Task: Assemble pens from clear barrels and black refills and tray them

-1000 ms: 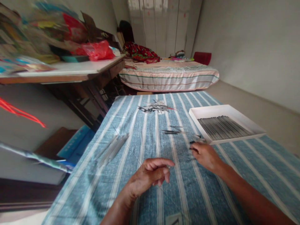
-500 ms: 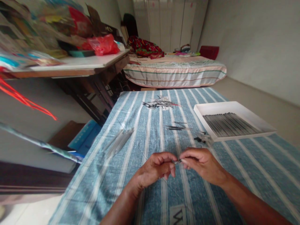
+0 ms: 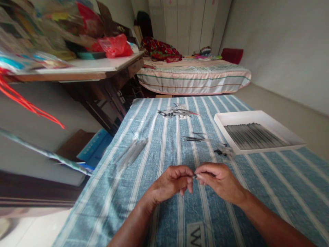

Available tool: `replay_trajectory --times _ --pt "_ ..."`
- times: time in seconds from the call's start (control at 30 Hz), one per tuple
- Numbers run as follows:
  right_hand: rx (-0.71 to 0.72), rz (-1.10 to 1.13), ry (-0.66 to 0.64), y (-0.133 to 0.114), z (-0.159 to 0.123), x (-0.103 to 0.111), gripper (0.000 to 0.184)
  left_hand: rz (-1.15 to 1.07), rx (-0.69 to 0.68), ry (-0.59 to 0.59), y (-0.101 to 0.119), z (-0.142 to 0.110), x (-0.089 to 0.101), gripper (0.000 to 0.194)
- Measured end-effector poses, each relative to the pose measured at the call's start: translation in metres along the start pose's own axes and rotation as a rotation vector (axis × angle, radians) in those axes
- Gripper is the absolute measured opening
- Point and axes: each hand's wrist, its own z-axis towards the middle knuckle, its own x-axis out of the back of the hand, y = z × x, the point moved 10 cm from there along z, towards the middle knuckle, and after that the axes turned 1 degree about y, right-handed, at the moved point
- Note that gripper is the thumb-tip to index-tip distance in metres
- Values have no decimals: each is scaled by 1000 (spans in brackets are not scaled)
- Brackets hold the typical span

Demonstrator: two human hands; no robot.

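My left hand [image 3: 172, 181] and my right hand [image 3: 218, 180] meet fingertip to fingertip above the striped blue cloth, both in a pinch. A small dark piece [image 3: 194, 176] shows between them, at the tips of my right thumb and forefinger. What my left fingers grip is mostly hidden. Beyond my right hand lies a little heap of black and clear small parts [image 3: 223, 151]. Several thin black sticks [image 3: 194, 139] rest farther ahead. Off to the left is a bundle of translucent grey tubes [image 3: 133, 153], pen-like in shape.
A shallow white box [image 3: 262, 150] at the right holds a row of many dark, slim sticks. Mixed thin black pieces [image 3: 177, 112] lie toward the far edge of the cloth-covered table [image 3: 164, 219]. A cluttered side table [image 3: 102, 70] stands left, a bed [image 3: 195, 80] behind.
My hands have come slightly closer together, with the small dark piece now nearer the left fingertips. The view has shifted a little; the things on the table lie as before.
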Motion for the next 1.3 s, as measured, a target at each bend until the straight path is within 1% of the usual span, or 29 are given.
replay_trajectory --times 0.2,0.27,0.37,0.47,0.53,0.6,0.67,0.8,0.87,0.97,1.0,1.03,1.07,1.13,1.17,1.2,1.23,1.3 --pt "37 -33 0 0 -2 -4 20 11 12 -4 -3 0 -1 16" --pt "52 -75 9 1 -3 -3 21 22 18 2 -3 0 -1 15" --pt "96 -157 23 -1 -4 1 17 22 17 13 -1 0 -1 15" --pt "124 -205 -16 -2 -3 0 14 44 18 17 1 0 -1 17" --pt "151 -241 -41 -4 -2 -2 17 65 23 16 0 1 -1 16" --pt "171 -269 -37 -6 -1 -3 20 82 29 16 0 1 0 15" --pt "139 -272 -42 -1 0 -5 23 105 35 11 -1 2 0 14" --pt "-57 -175 -123 22 -1 -14 35 161 62 -3 -2 2 -2 11" --pt "-120 -103 -136 28 -3 -14 34 164 68 5 -1 2 -2 11" --pt "-122 -28 -101 25 -2 -10 13 142 63 24 -1 2 -1 12" --pt "-104 -30 -86 22 -2 -8 10 139 65 24 -1 2 -1 12" --pt "-82 -51 -73 20 -1 -7 9 141 70 24 -1 2 -2 11" --pt "-66 -86 -67 18 -1 -7 14 147 74 21 -2 2 -2 11" --pt "-73 -161 -70 21 -1 -9 30 162 72 17 -1 2 -2 11" --pt "-95 -180 -69 24 -1 -10 34 167 67 17 0 2 -3 11" --pt "-121 -180 -69 28 -2 -10 34 167 62 21 1 2 -2 12" --pt "-141 -161 -69 30 -2 -11 30 164 59 26 1 3 -2 12" --pt "-135 -120 -64 30 -3 -12 18 158 61 33 2 3 -2 12"
